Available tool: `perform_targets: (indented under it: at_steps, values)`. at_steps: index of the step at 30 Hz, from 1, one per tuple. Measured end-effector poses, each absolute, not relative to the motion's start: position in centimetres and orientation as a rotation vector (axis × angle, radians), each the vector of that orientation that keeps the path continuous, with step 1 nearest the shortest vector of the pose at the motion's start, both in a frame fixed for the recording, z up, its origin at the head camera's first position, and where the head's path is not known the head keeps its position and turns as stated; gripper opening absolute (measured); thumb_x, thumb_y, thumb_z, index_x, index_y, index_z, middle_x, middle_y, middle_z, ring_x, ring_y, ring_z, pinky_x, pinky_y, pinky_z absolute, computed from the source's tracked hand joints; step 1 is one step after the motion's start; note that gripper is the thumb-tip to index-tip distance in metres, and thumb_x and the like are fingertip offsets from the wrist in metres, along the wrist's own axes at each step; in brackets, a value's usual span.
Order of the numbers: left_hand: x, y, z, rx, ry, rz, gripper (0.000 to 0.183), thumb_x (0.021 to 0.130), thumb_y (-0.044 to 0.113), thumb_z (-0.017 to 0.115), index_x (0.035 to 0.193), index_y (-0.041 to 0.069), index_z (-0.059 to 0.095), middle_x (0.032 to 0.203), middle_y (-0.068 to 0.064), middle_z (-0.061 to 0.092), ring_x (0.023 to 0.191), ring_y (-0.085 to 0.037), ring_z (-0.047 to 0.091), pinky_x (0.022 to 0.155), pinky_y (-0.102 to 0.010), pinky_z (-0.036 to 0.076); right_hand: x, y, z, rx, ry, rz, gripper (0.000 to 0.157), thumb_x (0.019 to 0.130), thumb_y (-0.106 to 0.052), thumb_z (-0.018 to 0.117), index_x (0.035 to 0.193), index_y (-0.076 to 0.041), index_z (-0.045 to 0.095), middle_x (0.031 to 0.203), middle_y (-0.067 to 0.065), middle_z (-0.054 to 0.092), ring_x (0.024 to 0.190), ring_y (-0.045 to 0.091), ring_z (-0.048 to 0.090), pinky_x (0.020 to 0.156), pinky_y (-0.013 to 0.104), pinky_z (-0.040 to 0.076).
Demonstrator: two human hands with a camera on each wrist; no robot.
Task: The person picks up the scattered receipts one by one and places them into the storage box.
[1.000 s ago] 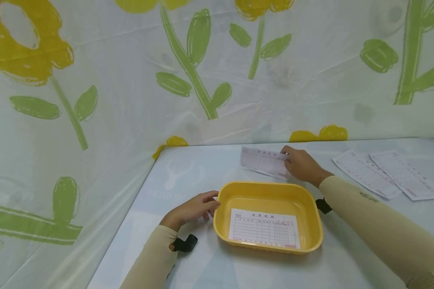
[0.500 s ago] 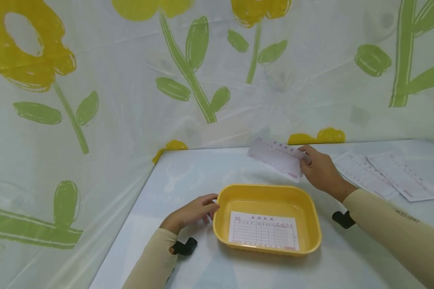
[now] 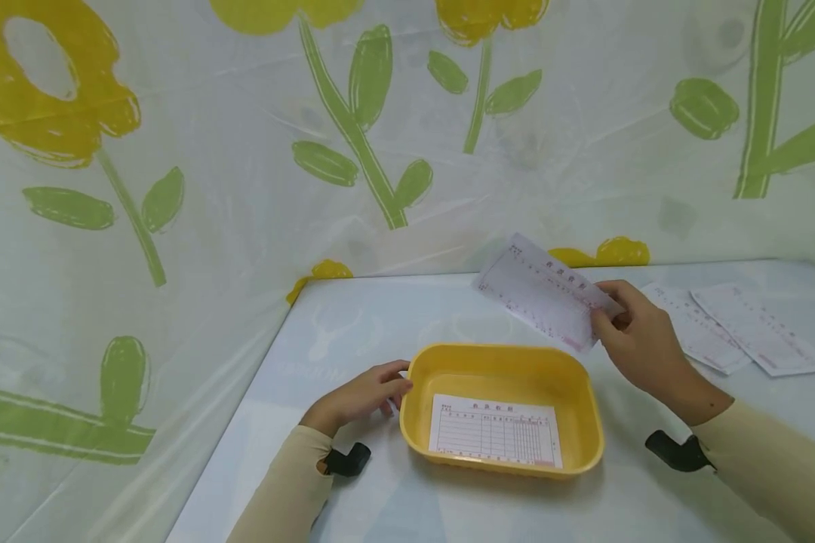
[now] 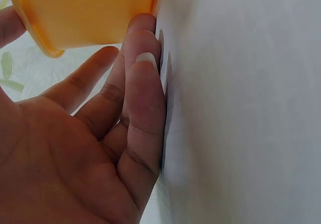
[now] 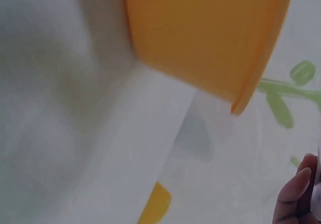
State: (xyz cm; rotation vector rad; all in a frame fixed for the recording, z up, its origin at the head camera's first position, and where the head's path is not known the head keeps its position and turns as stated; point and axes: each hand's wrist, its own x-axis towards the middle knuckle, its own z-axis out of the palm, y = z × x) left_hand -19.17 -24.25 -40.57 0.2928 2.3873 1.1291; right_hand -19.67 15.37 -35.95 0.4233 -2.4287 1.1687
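Observation:
A yellow plastic basin (image 3: 502, 362) sits on the table with one white printed receipt form (image 3: 496, 430) lying flat in it. My left hand (image 3: 360, 396) is at the basin's left side, fingers touching its rim; in the left wrist view the fingers (image 4: 143, 98) rest along the table, loosely extended. Past the basin's back right corner, my right hand (image 3: 641, 339) pinches another receipt form (image 3: 543, 290) by its right end, held tilted in the air. Only the fingertips of the right hand (image 5: 296, 194) show in the right wrist view.
Two more receipt forms (image 3: 764, 328) overlap on the table at the right, behind the right hand. A white sheet with printed flowers (image 3: 244, 151) hangs behind and to the left of the table. Each wrist carries a small black camera.
The right hand has moved right and toward me, raising the pinched receipt form off the tabletop and tilting it. The left hand and the basin have stayed put.

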Motion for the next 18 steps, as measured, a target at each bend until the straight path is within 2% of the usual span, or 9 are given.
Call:
perform_targets:
  at_steps: [4, 18]
  values:
    - [-19.2, -24.1, -40.5, 0.286, 2.377, 1.134, 0.048, 0.100, 0.041, 0.052, 0.144, 0.020, 0.050, 0.102, -0.003, 0.066, 0.086, -0.017, 0.060, 0.077, -0.028, 0.052, -18.4, 14.7, -36.6, 0.449, -2.455, 1.195, 0.030, 0.098, -0.006, 0.052, 0.128, 0.000, 0.054, 0.113, 0.022, 0.066, 0.064, 0.011, 0.053, 0.051, 0.021, 0.047]
    - [-19.3, -24.1, -40.5, 0.282, 2.360, 1.157, 0.048, 0.100, 0.041, 0.052, 0.143, 0.020, 0.051, 0.101, -0.005, 0.066, 0.086, -0.017, 0.060, 0.076, -0.028, 0.052, -16.4, 12.4, -38.0, 0.539, -2.435, 1.233, 0.029, 0.094, 0.001, 0.055, 0.122, -0.001, 0.058, 0.100, 0.015, 0.069, 0.066, 0.008, 0.053, 0.053, 0.020, 0.047]
